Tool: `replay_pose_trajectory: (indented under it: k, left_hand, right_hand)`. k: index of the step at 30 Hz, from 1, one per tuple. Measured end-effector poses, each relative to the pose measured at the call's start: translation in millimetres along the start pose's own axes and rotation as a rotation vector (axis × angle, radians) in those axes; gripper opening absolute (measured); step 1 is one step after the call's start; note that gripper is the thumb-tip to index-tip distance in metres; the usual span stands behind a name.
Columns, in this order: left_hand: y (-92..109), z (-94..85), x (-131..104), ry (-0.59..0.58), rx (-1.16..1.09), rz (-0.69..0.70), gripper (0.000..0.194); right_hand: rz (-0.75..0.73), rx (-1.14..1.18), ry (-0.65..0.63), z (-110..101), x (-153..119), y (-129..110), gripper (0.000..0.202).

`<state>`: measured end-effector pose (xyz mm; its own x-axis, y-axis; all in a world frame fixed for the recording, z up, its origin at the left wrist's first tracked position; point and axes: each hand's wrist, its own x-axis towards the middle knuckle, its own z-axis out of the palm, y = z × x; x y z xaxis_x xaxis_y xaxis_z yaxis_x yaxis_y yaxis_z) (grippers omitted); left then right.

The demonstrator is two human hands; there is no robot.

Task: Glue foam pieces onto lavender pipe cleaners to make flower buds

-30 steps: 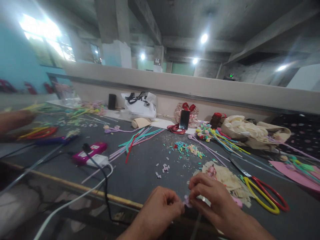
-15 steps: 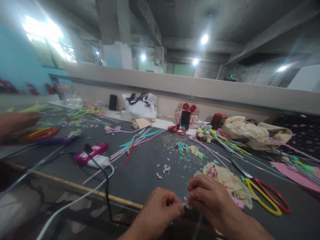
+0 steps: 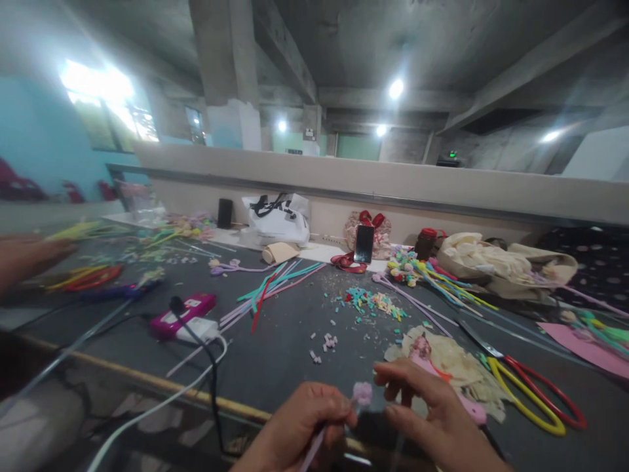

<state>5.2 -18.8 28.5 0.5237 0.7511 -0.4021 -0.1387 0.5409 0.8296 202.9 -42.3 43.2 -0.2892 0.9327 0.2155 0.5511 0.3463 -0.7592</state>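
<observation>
Lilac head (image 3: 362,393): it looks already formed, at the tip of a lilac stem (image 3: 312,450); I judge this piece to be well advanced, but I cannot tell whether it is complete.
Headed stems (image 3: 403,265): a bundle of them lies behind the coloured heap (image 3: 361,298), a little to its right; these seem to be done.
Loose lilac pieces (image 3: 329,341): they are on the counter (image 3: 275,347), to the near left of the coloured heap, fixed to no stem; so some material is left.
Bare strips (image 3: 268,286): they lie to the left of the coloured heap, and I see no heads on them; this portion seems not yet begun.
Place of the piece: on the near side of the coloured heap, between the two hands, close to the counter's near edge.
Look of the piece: the head is pale purple, rounded and bumpy, like a small tight cluster; the stem is thin, of a similar colour. The fingers hide its middle, so I only suppose that it is one continuous length.
Left hand (image 3: 317,408): its fingers pinch the stem just below the head.
Right hand (image 3: 432,400): its fingers are curved and parted, with nothing visible between them; it is just beside the head, apart from it, and partly covers a pink tool (image 3: 473,408).
</observation>
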Motion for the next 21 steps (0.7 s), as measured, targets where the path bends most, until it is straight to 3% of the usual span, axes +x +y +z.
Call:
replay_pose_trajectory:
  k: [4, 7, 11, 18, 21]
  left_hand:
    - [5, 5.5, -5, -0.005, 0.000, -0.065, 0.022]
    - [6, 8.9, -13, -0.006, 0.061, -0.033, 0.023]
    - [5, 9.3, -23, 0.039, 0.075, 0.048, 0.023]
    - [2, 3.9, -5, -0.024, 0.090, -0.044, 0.026]
    - [6, 9.4, -14, -0.030, 0.109, -0.040, 0.026]
  right_hand:
    - [0.036, 0.069, -0.035, 6, 5, -9, 0.045]
    - [-0.023, 0.094, -0.059, 8, 11, -16, 0.048]
    - [-0.115, 0.164, -0.127, 10, 18, -20, 0.039]
    - [-0.213, 0.246, -0.232, 11, 20, -24, 0.027]
    - [-0.189, 0.234, -0.223, 11, 19, -26, 0.023]
